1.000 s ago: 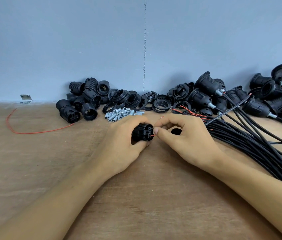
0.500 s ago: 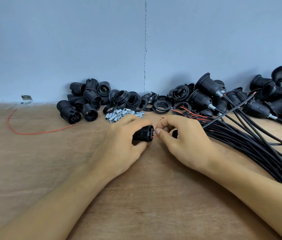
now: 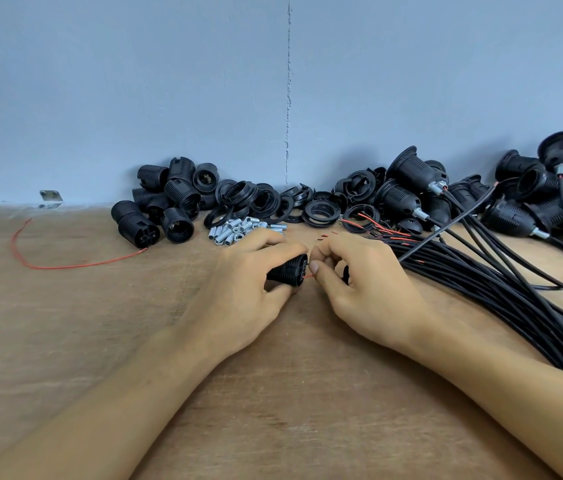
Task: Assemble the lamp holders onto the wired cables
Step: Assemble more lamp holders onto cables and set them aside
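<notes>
The black ribbed plastic lamp holder [image 3: 287, 271], low over the middle of the brown wooden table [image 3: 273, 403], now shows more ribbed flank than a second ago, still wrapped by the left hand [image 3: 238, 292] while the right hand [image 3: 366, 292] pinches the thin red wire [image 3: 308, 276] at its end.

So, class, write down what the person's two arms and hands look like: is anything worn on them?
The left hand and right hand are bare: no gloves or rings show. The left forearm and right forearm are bare as well, with no sleeve, watch or wristband in view. The visible nails are short.
</notes>
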A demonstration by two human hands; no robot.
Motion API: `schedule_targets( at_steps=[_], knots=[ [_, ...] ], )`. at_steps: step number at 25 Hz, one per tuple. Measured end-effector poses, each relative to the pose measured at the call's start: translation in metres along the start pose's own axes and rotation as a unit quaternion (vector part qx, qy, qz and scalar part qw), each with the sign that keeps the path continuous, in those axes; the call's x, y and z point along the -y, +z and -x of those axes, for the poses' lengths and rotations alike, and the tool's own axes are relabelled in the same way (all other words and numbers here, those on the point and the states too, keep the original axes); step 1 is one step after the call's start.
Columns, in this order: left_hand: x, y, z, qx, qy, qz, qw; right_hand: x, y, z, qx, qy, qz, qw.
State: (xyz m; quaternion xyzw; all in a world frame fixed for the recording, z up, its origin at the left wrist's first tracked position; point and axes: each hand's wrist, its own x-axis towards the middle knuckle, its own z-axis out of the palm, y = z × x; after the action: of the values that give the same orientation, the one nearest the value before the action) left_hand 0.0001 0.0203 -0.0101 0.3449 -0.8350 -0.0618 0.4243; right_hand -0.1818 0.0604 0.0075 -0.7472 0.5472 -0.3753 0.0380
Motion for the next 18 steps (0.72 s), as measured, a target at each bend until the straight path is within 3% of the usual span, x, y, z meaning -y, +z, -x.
schedule_targets(
  at_steps=[18],
  knots=[
    [-0.01, -0.003, -0.002, 0.026, -0.002, -0.007, 1.0, 0.0, -0.004, -0.004, 0.025, 0.079, -0.073, 0.994]
  ],
)
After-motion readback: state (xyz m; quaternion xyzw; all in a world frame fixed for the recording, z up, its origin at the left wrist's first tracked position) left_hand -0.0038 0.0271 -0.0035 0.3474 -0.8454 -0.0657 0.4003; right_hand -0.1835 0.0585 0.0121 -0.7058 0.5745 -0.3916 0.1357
